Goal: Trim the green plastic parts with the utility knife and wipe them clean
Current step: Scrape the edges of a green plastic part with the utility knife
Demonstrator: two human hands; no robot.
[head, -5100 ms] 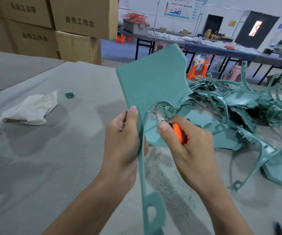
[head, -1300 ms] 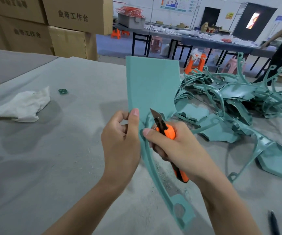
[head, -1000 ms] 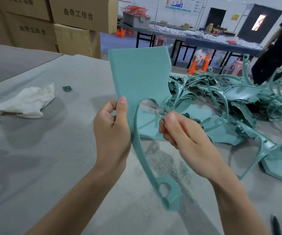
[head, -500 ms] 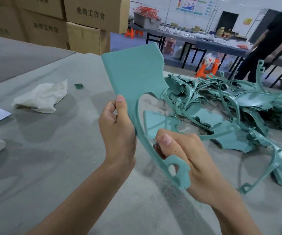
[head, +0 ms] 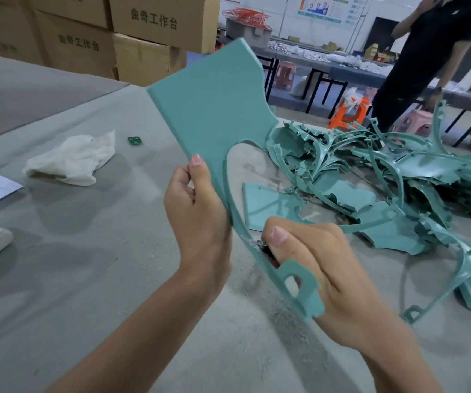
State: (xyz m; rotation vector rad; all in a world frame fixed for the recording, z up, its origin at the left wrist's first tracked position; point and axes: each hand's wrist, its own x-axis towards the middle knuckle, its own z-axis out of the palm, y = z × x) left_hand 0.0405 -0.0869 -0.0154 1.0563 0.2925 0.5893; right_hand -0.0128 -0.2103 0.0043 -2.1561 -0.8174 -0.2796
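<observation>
Slid utility knife down strip of green part to its tab (left hand gripping neck, right hand curled round handle); wiping still ahead.

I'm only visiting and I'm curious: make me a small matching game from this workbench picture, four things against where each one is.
Things:
1. green plastic part
2. white cloth
3. cardboard boxes
4. orange stool

Places:
A. stacked behind the table, far left
B. held up in the left hand
C. on the floor beyond the table
D. lying crumpled on the table

Pairs: 1-B, 2-D, 3-A, 4-C
</observation>
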